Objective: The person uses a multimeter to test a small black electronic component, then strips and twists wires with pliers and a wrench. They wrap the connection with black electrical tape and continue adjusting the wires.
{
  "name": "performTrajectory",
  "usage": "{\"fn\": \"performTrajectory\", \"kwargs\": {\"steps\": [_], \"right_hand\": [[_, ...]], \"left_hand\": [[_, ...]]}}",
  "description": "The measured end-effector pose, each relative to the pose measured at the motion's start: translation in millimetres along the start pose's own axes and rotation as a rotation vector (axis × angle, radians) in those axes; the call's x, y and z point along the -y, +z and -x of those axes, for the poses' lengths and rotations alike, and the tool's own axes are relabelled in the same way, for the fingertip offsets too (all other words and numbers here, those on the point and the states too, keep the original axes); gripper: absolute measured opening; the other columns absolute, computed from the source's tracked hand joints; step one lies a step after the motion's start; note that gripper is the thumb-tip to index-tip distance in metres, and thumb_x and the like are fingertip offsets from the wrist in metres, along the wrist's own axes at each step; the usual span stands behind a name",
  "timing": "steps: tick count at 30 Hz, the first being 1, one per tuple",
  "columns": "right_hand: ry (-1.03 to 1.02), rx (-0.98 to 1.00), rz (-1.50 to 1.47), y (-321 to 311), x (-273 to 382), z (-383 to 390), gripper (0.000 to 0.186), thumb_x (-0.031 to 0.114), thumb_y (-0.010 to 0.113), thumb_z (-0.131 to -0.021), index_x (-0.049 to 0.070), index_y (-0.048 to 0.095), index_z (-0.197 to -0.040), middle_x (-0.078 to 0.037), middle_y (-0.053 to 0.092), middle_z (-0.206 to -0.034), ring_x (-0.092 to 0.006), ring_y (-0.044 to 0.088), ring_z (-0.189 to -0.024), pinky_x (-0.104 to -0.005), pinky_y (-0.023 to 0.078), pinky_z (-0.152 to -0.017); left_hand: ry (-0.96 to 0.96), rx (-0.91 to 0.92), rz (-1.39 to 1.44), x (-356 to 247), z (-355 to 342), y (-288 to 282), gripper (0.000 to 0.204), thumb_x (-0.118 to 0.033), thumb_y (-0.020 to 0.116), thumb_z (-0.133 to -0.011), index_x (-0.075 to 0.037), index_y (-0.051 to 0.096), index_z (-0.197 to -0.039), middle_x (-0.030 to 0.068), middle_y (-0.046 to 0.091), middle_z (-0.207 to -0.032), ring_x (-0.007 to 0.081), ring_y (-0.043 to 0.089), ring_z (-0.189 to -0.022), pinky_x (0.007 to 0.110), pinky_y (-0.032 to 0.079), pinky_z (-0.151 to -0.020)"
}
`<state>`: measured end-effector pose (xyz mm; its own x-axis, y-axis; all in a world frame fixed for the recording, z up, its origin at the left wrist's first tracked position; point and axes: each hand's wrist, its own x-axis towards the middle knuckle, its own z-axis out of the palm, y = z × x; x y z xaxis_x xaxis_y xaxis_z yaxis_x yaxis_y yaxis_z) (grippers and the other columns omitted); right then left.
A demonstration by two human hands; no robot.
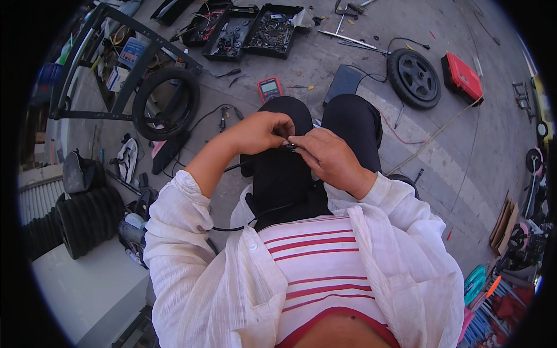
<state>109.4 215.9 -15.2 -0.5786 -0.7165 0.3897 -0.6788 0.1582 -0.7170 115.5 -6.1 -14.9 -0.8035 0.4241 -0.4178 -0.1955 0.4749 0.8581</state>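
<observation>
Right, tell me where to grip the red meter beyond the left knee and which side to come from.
Pinch the red meter by its two side edges near the far end, probably coming from above and the left. It appears to lie screen up, its visible sides look free, and the left knee hides its near end.

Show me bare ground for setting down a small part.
Right: a bare patch between the red plastic case and the brown cardboard. Ahead: a smaller one between the red handheld multimeter and the black rectangular parts tray. Crowded: the left, around the black metal frame and round black tyre.
</observation>
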Motion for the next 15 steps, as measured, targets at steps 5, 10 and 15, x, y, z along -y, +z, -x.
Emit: {"fn": "performTrajectory", "kwargs": {"steps": [5, 10, 15], "right_hand": [[0.053, 0.022, -0.022, 3, -11, -3, 0.016, 0.005, 0.065, -0.081, 0.002, 0.064, -0.096, -0.013, 0.059, -0.083, -0.0306, 0.06, -0.078, -0.0371, 0.048, -0.069], [0.413, -0.024, -0.27, -1, -14, -13, 0.012, 0.007, 0.062, -0.084, -0.001, 0.066, -0.092, -0.014, 0.064, -0.083, -0.0236, 0.063, -0.072, -0.0317, 0.048, -0.064], [0.481, 0.066, -0.428, 5, -19, -14, 0.015, 0.008, 0.061, -0.088, -0.003, 0.065, -0.098, -0.004, 0.064, -0.078, -0.0079, 0.055, -0.069, -0.0253, 0.045, -0.061]], "left_hand": [[0.087, -0.311, -0.407, -18, 15, 7, 0.018, -0.005, 0.061, -0.083, 0.0, 0.061, -0.1, 0.0074, 0.066, -0.092, 0.0136, 0.063, -0.083, 0.028, 0.05, -0.074], [-0.329, -0.252, 0.234, -58, 57, 38, 0.029, -0.02, 0.054, -0.094, 0.002, 0.06, -0.111, 0.0105, 0.066, -0.092, 0.0144, 0.062, -0.083, 0.028, 0.052, -0.066], [-0.241, -0.75, 1.252, -17, 42, 95, 0.029, -0.015, 0.055, -0.094, 0.002, 0.055, -0.117, 0.0118, 0.064, -0.107, 0.0194, 0.063, -0.095, 0.03, 0.054, -0.074]]}}
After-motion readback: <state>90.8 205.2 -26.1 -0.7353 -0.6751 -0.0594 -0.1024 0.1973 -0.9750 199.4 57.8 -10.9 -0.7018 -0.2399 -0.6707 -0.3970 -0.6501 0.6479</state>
